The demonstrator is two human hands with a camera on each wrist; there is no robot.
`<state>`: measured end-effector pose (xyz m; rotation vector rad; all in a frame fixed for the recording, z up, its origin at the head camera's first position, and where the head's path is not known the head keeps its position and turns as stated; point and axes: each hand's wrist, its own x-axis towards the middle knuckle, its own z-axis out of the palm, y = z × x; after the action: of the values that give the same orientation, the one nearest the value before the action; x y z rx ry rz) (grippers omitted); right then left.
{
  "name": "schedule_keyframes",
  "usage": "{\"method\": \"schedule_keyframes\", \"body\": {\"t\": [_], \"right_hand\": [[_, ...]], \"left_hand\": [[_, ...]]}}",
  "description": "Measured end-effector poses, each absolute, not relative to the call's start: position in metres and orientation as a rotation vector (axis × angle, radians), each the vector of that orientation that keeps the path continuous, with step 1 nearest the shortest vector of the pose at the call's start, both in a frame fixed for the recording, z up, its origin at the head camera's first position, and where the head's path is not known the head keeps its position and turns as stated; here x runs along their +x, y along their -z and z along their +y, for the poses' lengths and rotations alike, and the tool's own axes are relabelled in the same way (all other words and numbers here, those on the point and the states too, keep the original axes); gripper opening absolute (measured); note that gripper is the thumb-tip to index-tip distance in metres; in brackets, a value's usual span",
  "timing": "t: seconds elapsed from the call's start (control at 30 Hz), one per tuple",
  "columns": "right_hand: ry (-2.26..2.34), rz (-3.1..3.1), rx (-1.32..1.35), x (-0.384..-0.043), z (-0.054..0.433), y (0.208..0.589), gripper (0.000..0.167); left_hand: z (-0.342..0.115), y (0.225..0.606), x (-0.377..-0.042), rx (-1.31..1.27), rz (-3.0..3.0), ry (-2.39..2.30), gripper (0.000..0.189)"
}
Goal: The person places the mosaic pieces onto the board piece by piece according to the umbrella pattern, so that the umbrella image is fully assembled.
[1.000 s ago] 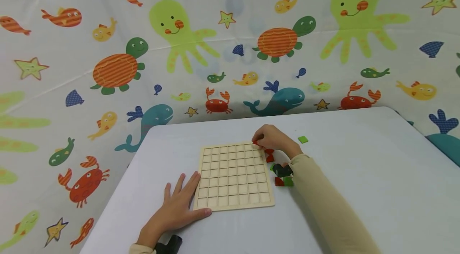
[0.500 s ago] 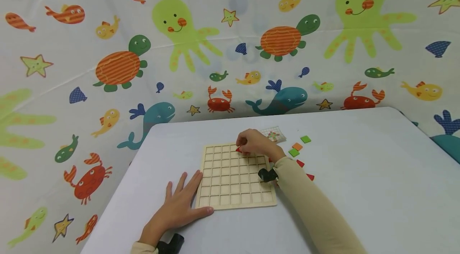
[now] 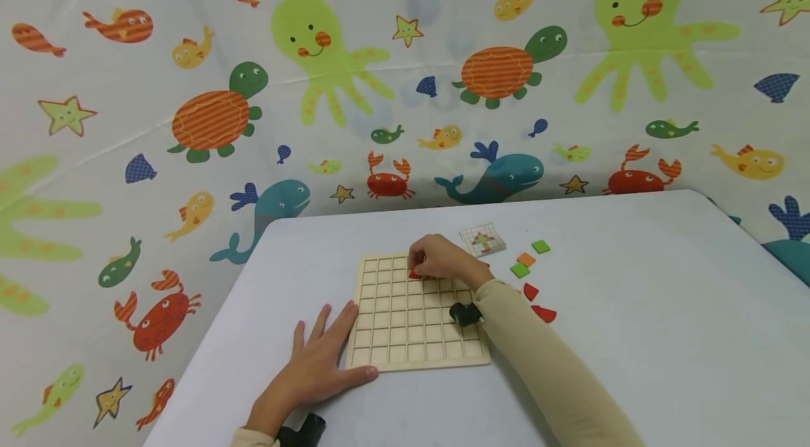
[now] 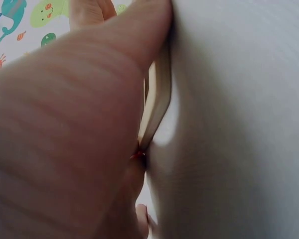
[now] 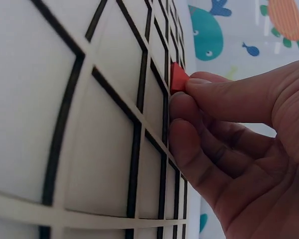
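Note:
A light wooden grid board [image 3: 389, 320] with square cells lies flat on the white table. My left hand [image 3: 316, 366] rests spread at its lower left corner, fingers straight along the left edge and thumb by the front edge. Over the board's upper middle, my right hand [image 3: 439, 257] pinches a small red tile [image 3: 414, 275] between thumb and fingers. In the right wrist view the red tile [image 5: 178, 78] sits right at the grid surface, partly covered by the fingertips. The left wrist view shows mostly the left hand [image 4: 70, 124] against the board's side [image 4: 159, 94].
Right of the board lie loose tiles: green [image 3: 541, 247], orange [image 3: 526, 259], another green [image 3: 520, 270] and several red pieces [image 3: 544, 313]. A small pattern card [image 3: 483, 240] with a coloured figure lies behind the board. A sea-animal cloth [image 3: 405, 46] hangs behind the table.
My right hand has moved left from the board's upper right corner onto its upper middle, carrying the red tile. The pattern card and more loose tiles are uncovered. The left hand stays put.

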<state>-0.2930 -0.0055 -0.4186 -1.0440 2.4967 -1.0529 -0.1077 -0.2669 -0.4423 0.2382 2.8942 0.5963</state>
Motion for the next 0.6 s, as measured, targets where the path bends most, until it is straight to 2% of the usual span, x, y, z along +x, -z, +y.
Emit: {"method": "schedule_keyframes", "body": {"t": [0.6], "right_hand": [[0.961, 2.566, -1.119, -0.2844, -0.0116, 0.4183, 0.016]], "left_hand": [[-0.2663, 0.4406, -0.108, 0.267, 2.895, -0.6, 0.117]]}}
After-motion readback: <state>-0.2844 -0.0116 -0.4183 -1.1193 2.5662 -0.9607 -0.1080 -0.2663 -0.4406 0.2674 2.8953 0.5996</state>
